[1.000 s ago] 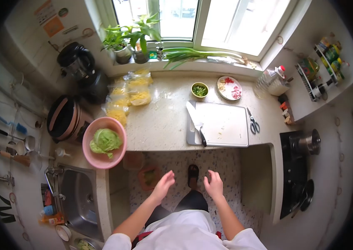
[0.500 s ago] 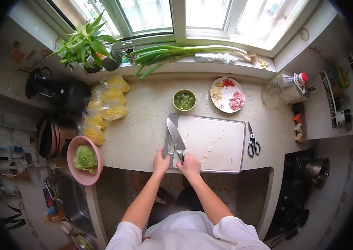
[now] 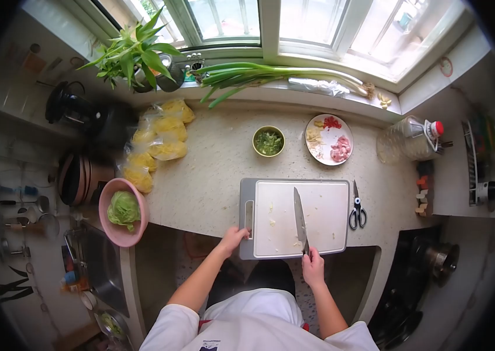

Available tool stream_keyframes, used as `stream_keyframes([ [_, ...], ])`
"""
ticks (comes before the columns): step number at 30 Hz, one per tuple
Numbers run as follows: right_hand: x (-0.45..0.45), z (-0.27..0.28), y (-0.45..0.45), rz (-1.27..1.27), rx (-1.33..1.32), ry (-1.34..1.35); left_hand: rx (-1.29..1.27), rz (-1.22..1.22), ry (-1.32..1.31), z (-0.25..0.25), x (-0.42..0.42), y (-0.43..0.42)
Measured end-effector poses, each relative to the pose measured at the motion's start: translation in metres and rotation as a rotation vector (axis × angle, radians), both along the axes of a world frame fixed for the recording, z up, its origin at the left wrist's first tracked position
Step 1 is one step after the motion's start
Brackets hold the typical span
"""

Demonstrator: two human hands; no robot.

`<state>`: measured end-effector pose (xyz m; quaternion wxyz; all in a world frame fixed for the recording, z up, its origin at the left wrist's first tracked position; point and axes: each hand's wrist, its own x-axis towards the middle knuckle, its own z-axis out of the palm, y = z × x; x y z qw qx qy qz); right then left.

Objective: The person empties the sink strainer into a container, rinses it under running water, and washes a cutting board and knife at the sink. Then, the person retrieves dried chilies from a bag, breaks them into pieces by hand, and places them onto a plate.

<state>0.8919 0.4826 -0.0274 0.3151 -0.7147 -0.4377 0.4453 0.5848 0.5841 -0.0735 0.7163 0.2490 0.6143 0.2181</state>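
My right hand [image 3: 313,267] is closed around the handle of a kitchen knife [image 3: 300,219], whose blade points away from me over the cutting board [image 3: 276,202]. The board is white with a grey rim, carries a few small pale scraps, and its near edge sticks out past the counter's front. At its left side my left hand [image 3: 235,240] grips the grey edge by the handle slot. Beyond the board stand a small bowl of chopped greens [image 3: 268,141] and a white plate [image 3: 330,158] bearing red bits, pale pieces and pink meat.
Black-handled scissors [image 3: 357,213] lie right of the board. On the left are a pink basin [image 3: 105,219] with a lettuce [image 3: 123,209] and several bags of yellow food [image 3: 168,130]. Green onions [image 3: 271,71] rest on the sill; an oil bottle [image 3: 411,139] stands back right.
The knife has gone from the board's left side to over its middle, with my right hand. The board has slid toward me, past the counter edge, with my left hand at its handle.
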Motion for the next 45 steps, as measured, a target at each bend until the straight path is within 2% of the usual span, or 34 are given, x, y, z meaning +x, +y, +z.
stream_keyframes([
  [1,0.001,0.002,-0.003,0.008,-0.001,-0.033,0.024,0.075,-0.080,-0.001,0.005,-0.013],
  [2,-0.001,0.014,-0.003,0.016,0.000,-0.064,-0.114,0.184,-0.167,0.006,0.008,-0.017],
  [3,-0.003,0.024,-0.004,0.023,0.001,-0.096,-0.119,0.276,-0.201,0.014,0.015,-0.026],
  [5,-0.007,0.032,-0.008,0.060,0.036,-0.102,-0.144,0.354,-0.281,0.035,0.016,-0.030],
  [11,-0.018,0.013,-0.031,0.128,0.081,-0.013,-0.057,0.045,-0.444,0.061,-0.033,-0.068],
  [13,-0.027,0.012,-0.039,0.176,0.086,-0.014,-0.059,0.150,-0.476,0.077,-0.051,-0.093],
  [15,-0.043,0.020,-0.050,0.217,0.079,0.087,-0.027,0.219,-0.517,0.068,-0.078,-0.136],
  [18,-0.083,0.065,-0.058,0.285,0.027,0.187,0.039,0.300,-0.504,0.060,-0.133,-0.217],
  [21,-0.125,0.080,-0.083,0.386,-0.010,0.335,0.066,0.443,-0.444,0.095,-0.185,-0.296],
  [27,-0.214,0.049,-0.153,0.634,-0.155,0.351,0.070,0.812,-0.275,0.085,-0.256,-0.493],
  [32,-0.284,0.023,-0.196,0.795,-0.252,0.254,-0.015,1.143,-0.271,0.064,-0.257,-0.568],
  [35,-0.313,-0.009,-0.210,0.934,-0.302,0.190,-0.033,1.364,-0.250,0.030,-0.244,-0.556],
  [38,-0.338,-0.050,-0.216,1.086,-0.421,0.136,-0.144,1.455,-0.203,-0.013,-0.246,-0.527],
  [39,-0.345,-0.062,-0.214,1.193,-0.369,0.035,-0.162,1.495,-0.184,-0.031,-0.247,-0.520],
  [43,-0.377,-0.096,-0.195,1.385,-0.268,-0.036,-0.117,1.538,-0.211,-0.090,-0.256,-0.500],
  [45,-0.387,-0.113,-0.184,1.437,-0.264,-0.055,-0.177,1.524,-0.191,-0.091,-0.261,-0.488],
])
